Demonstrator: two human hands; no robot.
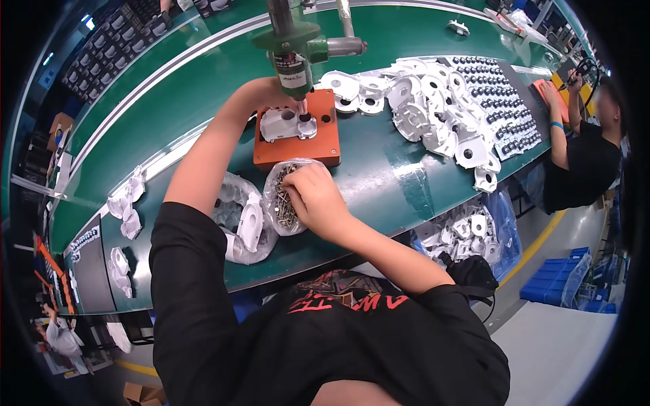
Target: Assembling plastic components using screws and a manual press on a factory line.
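Observation:
My left hand reaches up behind the green electric screwdriver, which hangs nose down; its fingers are hidden there. Under the tool's tip a white plastic part lies on an orange fixture block. My right hand is bent over a plastic-lined container of screws. Its fingers are drawn together, fingertips among the screws; whatever they hold is hidden. Just left of the screws, a clear bag holds more white parts.
White parts are heaped on the green table, beside rows of small black pieces. A blue-lined bin of white parts stands below the edge. Another person works at the right. More white parts lie at the left.

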